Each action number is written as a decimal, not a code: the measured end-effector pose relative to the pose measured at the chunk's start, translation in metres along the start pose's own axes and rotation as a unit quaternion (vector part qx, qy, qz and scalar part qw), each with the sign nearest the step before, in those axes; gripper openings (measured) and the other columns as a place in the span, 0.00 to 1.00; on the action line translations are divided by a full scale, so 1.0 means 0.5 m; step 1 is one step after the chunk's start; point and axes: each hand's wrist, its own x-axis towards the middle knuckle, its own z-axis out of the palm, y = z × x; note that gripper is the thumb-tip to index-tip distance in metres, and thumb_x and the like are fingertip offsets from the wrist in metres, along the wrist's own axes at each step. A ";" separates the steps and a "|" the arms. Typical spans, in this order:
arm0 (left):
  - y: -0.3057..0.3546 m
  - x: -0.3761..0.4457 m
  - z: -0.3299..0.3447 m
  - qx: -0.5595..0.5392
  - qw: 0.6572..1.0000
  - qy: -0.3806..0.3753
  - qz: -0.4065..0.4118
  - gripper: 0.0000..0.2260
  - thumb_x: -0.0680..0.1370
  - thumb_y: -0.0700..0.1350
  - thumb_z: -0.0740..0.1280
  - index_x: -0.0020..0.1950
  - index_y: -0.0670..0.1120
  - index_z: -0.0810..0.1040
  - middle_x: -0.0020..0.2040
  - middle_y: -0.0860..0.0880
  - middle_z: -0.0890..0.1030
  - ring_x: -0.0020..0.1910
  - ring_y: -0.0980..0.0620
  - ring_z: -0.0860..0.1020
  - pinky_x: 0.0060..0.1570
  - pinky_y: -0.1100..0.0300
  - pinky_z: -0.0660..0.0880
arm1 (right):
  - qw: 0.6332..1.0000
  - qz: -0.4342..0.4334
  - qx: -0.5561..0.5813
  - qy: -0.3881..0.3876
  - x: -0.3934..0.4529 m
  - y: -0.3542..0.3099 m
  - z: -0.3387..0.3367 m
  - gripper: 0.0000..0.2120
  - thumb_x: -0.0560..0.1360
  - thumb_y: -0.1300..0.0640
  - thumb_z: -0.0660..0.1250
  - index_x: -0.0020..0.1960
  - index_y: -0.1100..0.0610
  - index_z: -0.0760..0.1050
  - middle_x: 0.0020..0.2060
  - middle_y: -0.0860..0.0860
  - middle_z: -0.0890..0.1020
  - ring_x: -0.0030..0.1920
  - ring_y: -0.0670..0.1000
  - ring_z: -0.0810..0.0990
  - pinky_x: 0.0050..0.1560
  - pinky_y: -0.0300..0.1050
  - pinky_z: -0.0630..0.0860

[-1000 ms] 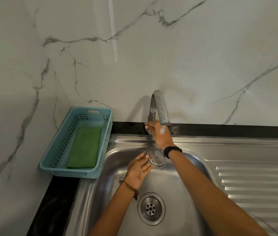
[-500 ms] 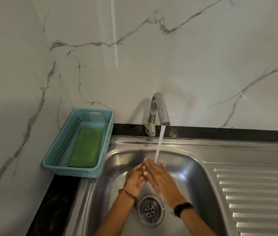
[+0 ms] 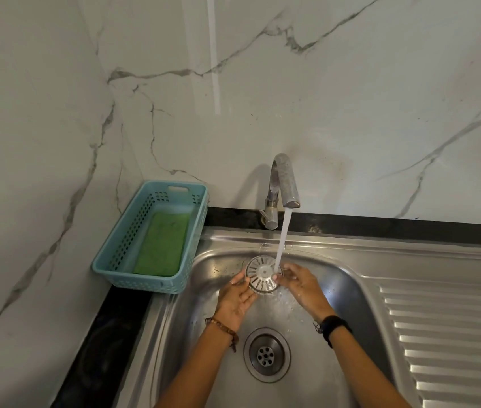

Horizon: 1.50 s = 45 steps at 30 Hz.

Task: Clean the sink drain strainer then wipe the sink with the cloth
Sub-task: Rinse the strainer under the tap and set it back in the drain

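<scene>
Head view, only one we have.

Strainer [image 3: 263, 273] is out of the drain, held up over the sink [image 3: 360, 278] basin between both hands, slotted face tilted toward the camera. Likely so the water runs through the slots and drops straight into the basin.

Left hand [image 3: 237, 298]: fingertips pinch the strainer's left rim, palm partly up, underneath. Looks like the support side.

Right hand [image 3: 298, 282]: fingers curled onto the right rim, pinching it just where the stream lands. Probably there to turn or rub the rim; can't tell which.

Tap [image 3: 282, 187] is running. Water stream [image 3: 283, 237] hits the strainer's right edge, not the centre, and splashes onto the right fingers.

Drain [image 3: 266, 354] sits open below the hands, near the wrists, so rinse water clears without pooling.

Green cloth [image 3: 161, 244] lies flat in the blue basket [image 3: 148, 282] on the counter [image 3: 109, 334], just left of the sink rim. Dry side, within the left hand's reach, untouched. Judgement: strainer rinse in progress, wipe step not started.

Risk: wet metal held by the rim only, could slip.
</scene>
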 end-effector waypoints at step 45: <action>0.002 -0.023 0.038 0.223 0.963 -0.062 0.136 0.11 0.74 0.35 0.66 0.55 0.46 0.77 0.49 0.49 0.81 0.46 0.52 0.80 0.39 0.65 0.80 | 0.881 0.215 0.418 0.059 -0.047 0.006 0.016 0.09 0.76 0.67 0.62 0.49 0.57 0.78 0.45 0.51 0.83 0.46 0.49 0.82 0.40 0.32 0.78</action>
